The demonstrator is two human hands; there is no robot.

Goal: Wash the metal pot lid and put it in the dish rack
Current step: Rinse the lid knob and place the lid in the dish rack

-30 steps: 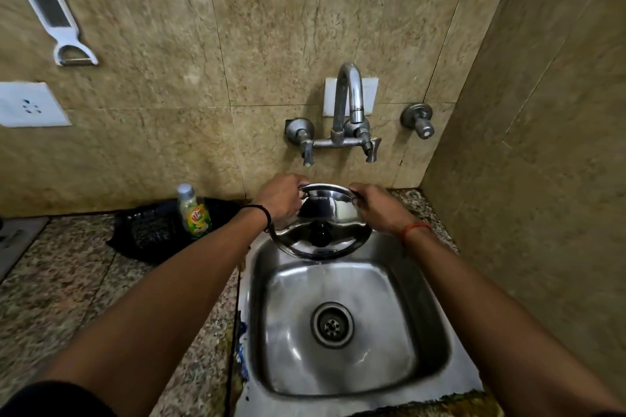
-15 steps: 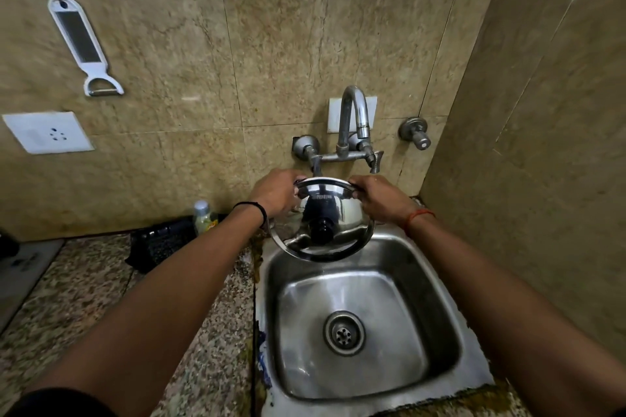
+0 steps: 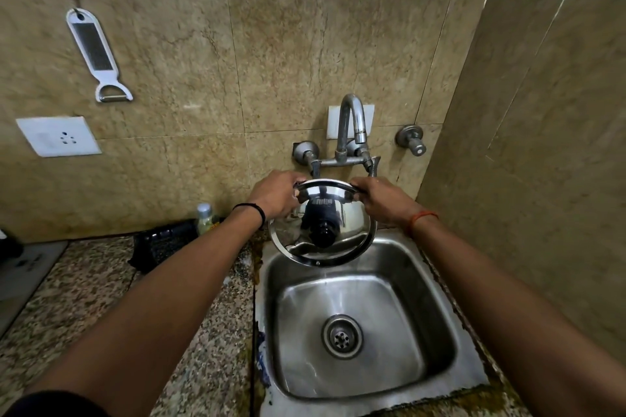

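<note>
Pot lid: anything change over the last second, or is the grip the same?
The lid tipped up steeper, its knob side facing the camera more, above the sink's back edge under the tap. The view itself tilted upward. Unchanged: left hand and right hand keep their grip on the rim.

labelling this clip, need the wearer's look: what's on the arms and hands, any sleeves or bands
Both forearms are bare. The left hand has a thin black band round its wrist, and a dark sleeve edge shows near that arm's upper end. The right hand has a thin orange-red thread round its wrist. No gloves, rings or watch are visible.
</note>
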